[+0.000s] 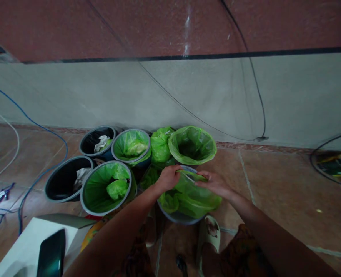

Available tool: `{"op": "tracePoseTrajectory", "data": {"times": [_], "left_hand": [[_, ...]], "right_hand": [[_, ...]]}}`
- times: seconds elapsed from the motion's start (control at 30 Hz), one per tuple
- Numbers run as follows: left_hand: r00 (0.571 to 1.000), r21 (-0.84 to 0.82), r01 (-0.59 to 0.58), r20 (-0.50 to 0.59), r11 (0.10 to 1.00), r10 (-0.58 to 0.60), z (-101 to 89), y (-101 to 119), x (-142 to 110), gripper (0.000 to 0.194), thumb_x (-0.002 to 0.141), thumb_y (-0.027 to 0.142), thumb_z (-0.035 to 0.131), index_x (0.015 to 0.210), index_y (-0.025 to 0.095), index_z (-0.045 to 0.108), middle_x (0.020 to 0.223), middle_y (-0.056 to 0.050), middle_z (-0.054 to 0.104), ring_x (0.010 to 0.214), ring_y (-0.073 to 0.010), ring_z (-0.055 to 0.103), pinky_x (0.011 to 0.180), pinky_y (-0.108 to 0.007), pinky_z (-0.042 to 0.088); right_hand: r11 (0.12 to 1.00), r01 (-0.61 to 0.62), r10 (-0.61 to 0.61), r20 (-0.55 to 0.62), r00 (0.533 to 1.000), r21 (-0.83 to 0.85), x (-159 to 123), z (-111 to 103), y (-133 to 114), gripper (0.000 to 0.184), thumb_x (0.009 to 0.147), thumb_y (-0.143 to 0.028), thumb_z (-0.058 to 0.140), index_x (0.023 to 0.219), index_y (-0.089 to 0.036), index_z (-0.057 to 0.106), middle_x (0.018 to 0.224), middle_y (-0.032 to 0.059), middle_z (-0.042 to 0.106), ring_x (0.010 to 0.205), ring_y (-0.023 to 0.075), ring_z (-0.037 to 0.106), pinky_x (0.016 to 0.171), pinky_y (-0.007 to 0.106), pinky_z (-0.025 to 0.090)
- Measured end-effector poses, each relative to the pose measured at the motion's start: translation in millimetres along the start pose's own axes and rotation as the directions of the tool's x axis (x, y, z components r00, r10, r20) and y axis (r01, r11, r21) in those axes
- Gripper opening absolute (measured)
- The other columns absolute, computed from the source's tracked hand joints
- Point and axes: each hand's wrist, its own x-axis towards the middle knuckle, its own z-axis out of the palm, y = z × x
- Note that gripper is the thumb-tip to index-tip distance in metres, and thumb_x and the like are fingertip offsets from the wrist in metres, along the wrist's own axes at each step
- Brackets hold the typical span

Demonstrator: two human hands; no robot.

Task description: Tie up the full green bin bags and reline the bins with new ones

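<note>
Between my feet and the wall, a green plastic bag (193, 198) hangs into a grey-rimmed bin (176, 219). My left hand (169, 177) is closed on the left side of the bag's gathered mouth. On the other side, my right hand (215, 183) pinches the same mouth edge, so a narrow opening shows between both hands. Just behind stands another bin lined with a green bag (192, 144), its mouth spread wide. Beside that one sits a bunched green bag (160, 145).
To the left stand several more bins, including a green-lined bin (86, 209) and a black bin (53, 192) with white scraps. A phone (52, 254) lies on a white box (17, 246). A blue cable (37, 181) and keys (4, 194) lie on the tiled floor.
</note>
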Motion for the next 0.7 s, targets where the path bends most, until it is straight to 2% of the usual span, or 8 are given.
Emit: {"op": "tracePoseTrajectory", "data": {"times": [0.1, 0.37, 0.53, 0.7], "left_hand": [[1.0, -0.003, 0.009, -0.011, 1.0, -0.009, -0.3, -0.5, 0.4, 0.038, 0.083, 0.008, 0.046, 0.106, 0.016, 0.076, 0.099, -0.004, 0.077, 0.09, -0.0166, 0.068, 0.092, -0.027, 0.051], [0.998, -0.038, 0.055, -0.034, 0.998, -0.057, 0.4, 0.7, 1.5, 0.036, 0.08, 0.008, 0.047, 0.098, 0.016, 0.076, 0.089, -0.003, 0.076, 0.083, -0.016, 0.066, 0.085, -0.026, 0.052], [0.997, -0.078, 0.061, -0.041, 0.995, -0.064, 2.7, -2.3, 1.7, 0.032, 0.078, 0.008, 0.047, 0.093, 0.014, 0.075, 0.076, -0.001, 0.07, 0.07, -0.0133, 0.059, 0.075, -0.024, 0.049], [0.993, -0.188, 0.1, -0.048, 0.977, -0.111, 3.8, -7.6, 5.7, 0.029, 0.074, 0.007, 0.046, 0.09, 0.015, 0.069, 0.067, 0.003, 0.06, 0.062, -0.0105, 0.051, 0.063, -0.021, 0.043]], "right_hand": [[0.998, 0.009, -0.011, 0.025, 1.0, 0.063, -1.3, 1.0, -2.6, 0.038, 0.072, -0.042, 0.073, 0.102, -0.019, 0.071, 0.099, 0.006, 0.077, 0.09, 0.024, 0.071, 0.084, 0.038, 0.057], [0.989, 0.038, -0.034, 0.036, 0.999, -0.14, -6.7, 5.5, -19.7, 0.042, 0.07, -0.04, 0.074, 0.107, -0.021, 0.072, 0.09, 0.0022, 0.077, 0.08, 0.0212, 0.069, 0.071, 0.03, 0.053], [0.96, 0.065, -0.073, -0.02, 0.997, -0.271, -7.2, 6.0, -18.1, 0.026, 0.076, -0.035, 0.063, 0.095, -0.021, 0.075, 0.083, 0.0006, 0.075, 0.077, 0.0198, 0.067, 0.071, 0.029, 0.047], [0.982, 0.1, -0.126, -0.158, 0.979, -0.163, -0.8, 3.0, -6.6, 0.02, 0.077, -0.034, 0.058, 0.087, -0.022, 0.07, 0.079, -0.0009, 0.071, 0.072, 0.0163, 0.063, 0.069, 0.027, 0.046]]}}
